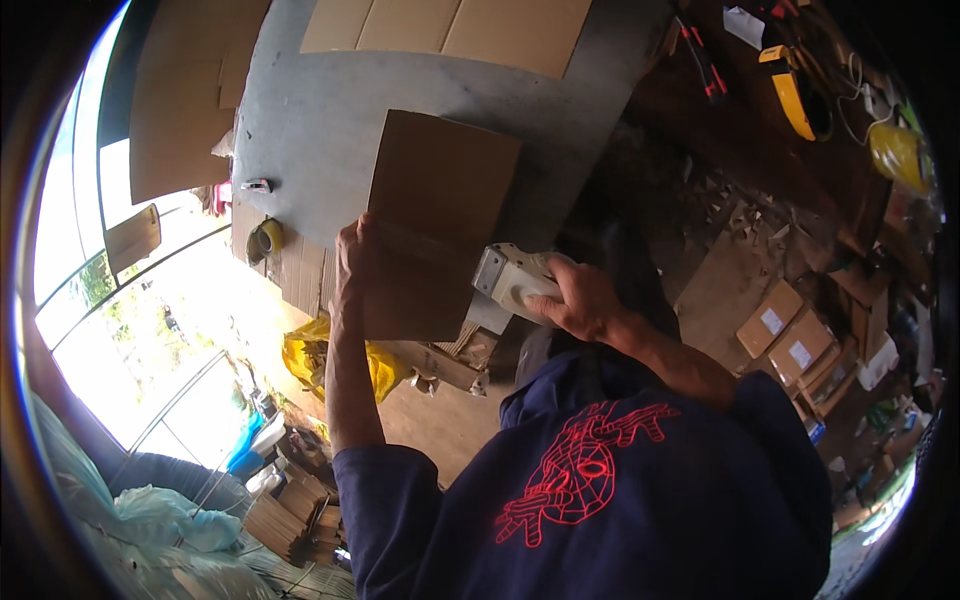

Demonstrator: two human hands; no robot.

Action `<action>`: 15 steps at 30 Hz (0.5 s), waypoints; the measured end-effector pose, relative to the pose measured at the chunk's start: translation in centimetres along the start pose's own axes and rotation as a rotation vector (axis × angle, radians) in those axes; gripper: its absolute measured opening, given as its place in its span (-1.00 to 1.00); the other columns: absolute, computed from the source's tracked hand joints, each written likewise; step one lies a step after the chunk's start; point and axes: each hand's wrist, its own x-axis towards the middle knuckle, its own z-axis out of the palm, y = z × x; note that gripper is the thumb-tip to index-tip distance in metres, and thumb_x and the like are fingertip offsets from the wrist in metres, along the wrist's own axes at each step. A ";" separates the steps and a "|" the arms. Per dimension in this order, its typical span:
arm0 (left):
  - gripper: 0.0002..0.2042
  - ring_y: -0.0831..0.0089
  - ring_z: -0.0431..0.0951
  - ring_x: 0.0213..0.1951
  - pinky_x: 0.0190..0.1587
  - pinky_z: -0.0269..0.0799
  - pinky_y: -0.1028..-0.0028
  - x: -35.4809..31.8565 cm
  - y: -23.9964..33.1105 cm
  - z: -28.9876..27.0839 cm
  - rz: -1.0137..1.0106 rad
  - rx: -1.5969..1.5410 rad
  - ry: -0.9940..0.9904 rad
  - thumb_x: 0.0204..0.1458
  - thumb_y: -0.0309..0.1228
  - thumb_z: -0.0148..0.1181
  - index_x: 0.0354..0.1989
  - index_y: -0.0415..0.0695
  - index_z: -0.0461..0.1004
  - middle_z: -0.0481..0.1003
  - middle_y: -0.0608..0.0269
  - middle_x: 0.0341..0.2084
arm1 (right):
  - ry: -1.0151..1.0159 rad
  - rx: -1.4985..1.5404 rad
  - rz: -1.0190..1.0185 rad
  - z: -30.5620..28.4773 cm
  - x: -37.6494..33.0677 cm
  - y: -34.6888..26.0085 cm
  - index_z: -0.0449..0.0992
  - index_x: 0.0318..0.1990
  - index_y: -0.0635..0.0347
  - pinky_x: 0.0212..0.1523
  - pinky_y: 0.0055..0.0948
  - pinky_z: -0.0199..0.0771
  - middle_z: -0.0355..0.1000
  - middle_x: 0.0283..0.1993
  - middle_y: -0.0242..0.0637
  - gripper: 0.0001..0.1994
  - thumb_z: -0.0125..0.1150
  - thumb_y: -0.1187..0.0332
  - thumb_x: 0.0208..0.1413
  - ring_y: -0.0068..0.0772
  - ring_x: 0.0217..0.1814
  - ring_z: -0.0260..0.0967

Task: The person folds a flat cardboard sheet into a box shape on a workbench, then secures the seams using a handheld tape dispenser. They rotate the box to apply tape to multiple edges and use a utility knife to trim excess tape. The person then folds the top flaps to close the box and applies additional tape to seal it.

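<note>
Mid-taping: left hand point(349, 262) pinning the cardboard sheet point(432, 222), right hand point(580, 300) clamped on the tape dispenser point(512, 281) beside it, needs a steady pull across probably.

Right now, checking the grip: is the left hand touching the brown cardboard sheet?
Touching. The head view shows the left hand with its fingers wrapped over the brown cardboard sheet's left edge.
</note>
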 end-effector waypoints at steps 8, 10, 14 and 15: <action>-0.36 0.67 0.15 -0.57 -0.55 0.07 0.39 3.0 -6.2 -0.7 -0.042 -0.195 0.013 0.40 0.17 -0.12 -0.61 -0.09 0.27 0.18 0.55 -0.71 | 0.026 0.098 0.023 1.0 0.5 5.8 0.53 0.05 0.40 0.00 -0.06 0.55 0.60 -0.11 0.21 -0.38 0.31 -0.05 0.10 0.18 -0.07 0.60; -0.37 0.69 0.12 -0.57 -0.55 0.04 0.41 3.3 -6.7 -0.7 -0.021 -0.231 0.023 0.40 0.17 -0.12 -0.63 -0.04 0.23 0.16 0.57 -0.71 | -0.010 0.089 0.058 0.9 0.8 6.0 0.53 0.04 0.41 0.00 -0.08 0.55 0.60 -0.11 0.22 -0.39 0.31 -0.05 0.10 0.18 -0.07 0.60; -0.37 0.68 0.10 -0.57 -0.55 0.02 0.40 3.8 -7.0 -1.2 0.001 -0.252 0.013 0.40 0.18 -0.12 -0.64 -0.04 0.22 0.14 0.56 -0.71 | -0.017 0.081 0.059 0.6 1.7 5.8 0.53 0.04 0.43 -0.01 -0.08 0.55 0.60 -0.13 0.22 -0.37 0.30 -0.06 0.10 0.17 -0.09 0.60; -0.37 0.68 0.10 -0.57 -0.55 0.02 0.40 3.8 -6.6 -1.4 -0.008 -0.232 0.019 0.40 0.18 -0.11 -0.64 -0.04 0.22 0.14 0.56 -0.71 | 0.002 0.086 0.050 0.7 1.8 5.8 0.53 0.04 0.44 -0.02 -0.09 0.55 0.60 -0.13 0.22 -0.36 0.30 -0.07 0.10 0.17 -0.10 0.60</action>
